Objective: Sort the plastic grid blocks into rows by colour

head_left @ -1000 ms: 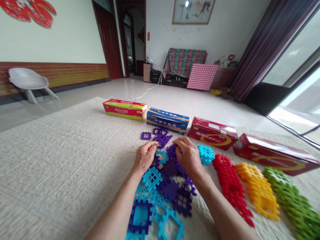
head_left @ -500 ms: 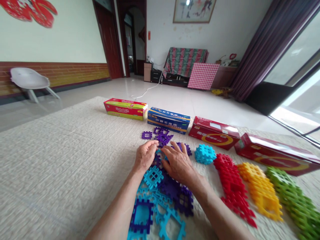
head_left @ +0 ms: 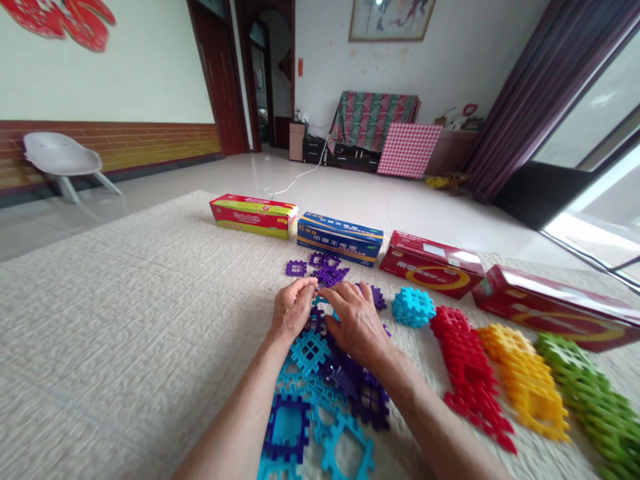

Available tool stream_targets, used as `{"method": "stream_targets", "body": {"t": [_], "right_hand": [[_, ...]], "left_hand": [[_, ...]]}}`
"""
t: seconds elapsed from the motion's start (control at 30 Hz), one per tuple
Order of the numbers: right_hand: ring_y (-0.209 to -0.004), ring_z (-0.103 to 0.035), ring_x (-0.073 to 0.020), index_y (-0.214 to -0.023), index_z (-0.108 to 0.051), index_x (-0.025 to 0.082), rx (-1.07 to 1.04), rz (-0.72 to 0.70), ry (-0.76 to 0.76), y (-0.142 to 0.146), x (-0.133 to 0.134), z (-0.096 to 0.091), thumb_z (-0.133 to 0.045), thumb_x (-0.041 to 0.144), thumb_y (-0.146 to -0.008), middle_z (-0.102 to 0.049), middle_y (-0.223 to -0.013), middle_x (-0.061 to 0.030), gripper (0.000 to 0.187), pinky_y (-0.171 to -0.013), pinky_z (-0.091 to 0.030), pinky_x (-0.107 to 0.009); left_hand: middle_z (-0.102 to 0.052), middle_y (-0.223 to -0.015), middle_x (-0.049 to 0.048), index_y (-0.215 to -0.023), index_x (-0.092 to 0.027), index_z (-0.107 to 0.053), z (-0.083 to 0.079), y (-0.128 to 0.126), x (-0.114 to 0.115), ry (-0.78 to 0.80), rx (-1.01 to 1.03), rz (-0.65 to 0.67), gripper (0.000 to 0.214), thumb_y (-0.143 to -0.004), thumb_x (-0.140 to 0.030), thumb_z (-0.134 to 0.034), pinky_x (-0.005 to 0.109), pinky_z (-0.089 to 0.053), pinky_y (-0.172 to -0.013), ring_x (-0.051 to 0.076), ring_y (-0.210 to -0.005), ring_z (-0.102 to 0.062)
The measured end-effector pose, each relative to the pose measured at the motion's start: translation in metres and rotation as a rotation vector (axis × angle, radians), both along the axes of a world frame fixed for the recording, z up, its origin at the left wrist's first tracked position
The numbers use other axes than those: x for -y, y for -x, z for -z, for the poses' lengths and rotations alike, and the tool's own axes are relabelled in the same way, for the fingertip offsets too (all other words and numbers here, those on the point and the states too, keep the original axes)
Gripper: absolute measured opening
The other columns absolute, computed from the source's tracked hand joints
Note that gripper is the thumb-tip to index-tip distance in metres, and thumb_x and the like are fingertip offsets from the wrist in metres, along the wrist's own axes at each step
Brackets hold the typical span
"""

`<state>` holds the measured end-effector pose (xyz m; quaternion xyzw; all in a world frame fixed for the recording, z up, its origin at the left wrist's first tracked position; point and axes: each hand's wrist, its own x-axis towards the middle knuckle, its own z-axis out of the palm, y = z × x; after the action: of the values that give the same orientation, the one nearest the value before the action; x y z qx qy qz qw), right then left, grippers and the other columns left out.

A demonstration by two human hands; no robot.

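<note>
My left hand [head_left: 294, 305] is closed over the far part of the pile, fingertips pressed together; whatever they grip is hidden. To its right, my right hand [head_left: 354, 319] is open and palm down, with bent fingers reaching toward the left fingertips and its thumb apart. Under and between the hands lie purple and light blue notched plastic building pieces, partly covered. A light blue window piece [head_left: 311, 353] rests by my left wrist, and a purple square frame [head_left: 287, 453] is nearer me. Just beyond the hands are several purple pieces [head_left: 330, 275] and a separate purple square [head_left: 297, 268].
Right of the hands sit a light blue stack [head_left: 413, 307] and rows of red [head_left: 467, 367], yellow [head_left: 525, 380] and green pieces [head_left: 587, 393]. Behind stand a red-yellow box [head_left: 253, 217], a blue box [head_left: 340, 238] and two dark red boxes [head_left: 433, 263] on the beige carpet [head_left: 125, 320].
My right hand's fingers have drawn in and bent more, moving slightly left toward my left fingertips. The left hand stays closed in nearly the same place. The view has shifted slightly.
</note>
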<state>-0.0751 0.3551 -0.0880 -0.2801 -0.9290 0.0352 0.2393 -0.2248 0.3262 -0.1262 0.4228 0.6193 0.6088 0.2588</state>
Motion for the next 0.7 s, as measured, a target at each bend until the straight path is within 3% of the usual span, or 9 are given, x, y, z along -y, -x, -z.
{"method": "stream_targets", "body": {"t": [0.17, 0.33, 0.53, 0.7], "right_hand": [[-0.087, -0.059, -0.0200, -0.098, -0.064, 0.022, -0.126, 0.020, 0.067, -0.003, -0.005, -0.012, -0.054, 0.013, -0.083, -0.064, -0.090, -0.0043, 0.019, -0.081, -0.042, -0.032], [-0.082, -0.061, -0.0166, -0.087, -0.059, 0.022, -0.275, 0.120, 0.091, -0.037, 0.007, -0.023, -0.056, 0.016, -0.083, -0.063, -0.086, -0.0016, 0.008, -0.075, -0.045, -0.026], [-0.081, -0.065, -0.0194, -0.088, -0.057, 0.023, -0.362, 0.426, 0.044, -0.096, 0.051, 0.009, -0.051, 0.024, -0.085, -0.068, -0.088, -0.0038, 0.007, -0.072, -0.049, -0.030], [-0.085, -0.070, -0.0224, -0.101, -0.056, 0.021, -0.446, 0.565, 0.267, -0.095, 0.065, 0.031, -0.047, 0.034, -0.088, -0.071, -0.105, -0.0104, 0.020, -0.068, -0.053, -0.031]], "left_hand": [[-0.074, -0.090, 0.0052, -0.100, -0.017, -0.070, 0.001, 0.002, 0.001, 0.016, 0.044, 0.023, 0.030, -0.081, -0.034, -0.054, 0.027, -0.051, -0.073, 0.018, -0.079, -0.068], [-0.074, -0.094, 0.0069, -0.101, -0.018, -0.070, 0.003, 0.002, 0.001, 0.011, 0.080, 0.039, 0.033, -0.080, -0.038, -0.056, 0.028, -0.052, -0.073, 0.019, -0.082, -0.069], [-0.074, -0.089, 0.0072, -0.098, -0.017, -0.070, 0.004, 0.000, 0.001, -0.004, 0.138, 0.045, 0.035, -0.077, -0.042, -0.060, 0.029, -0.052, -0.074, 0.020, -0.082, -0.069], [-0.074, -0.088, 0.0071, -0.095, -0.018, -0.072, 0.005, 0.000, 0.000, -0.004, 0.172, 0.037, 0.037, -0.072, -0.046, -0.064, 0.030, -0.052, -0.074, 0.020, -0.080, -0.068]]}}
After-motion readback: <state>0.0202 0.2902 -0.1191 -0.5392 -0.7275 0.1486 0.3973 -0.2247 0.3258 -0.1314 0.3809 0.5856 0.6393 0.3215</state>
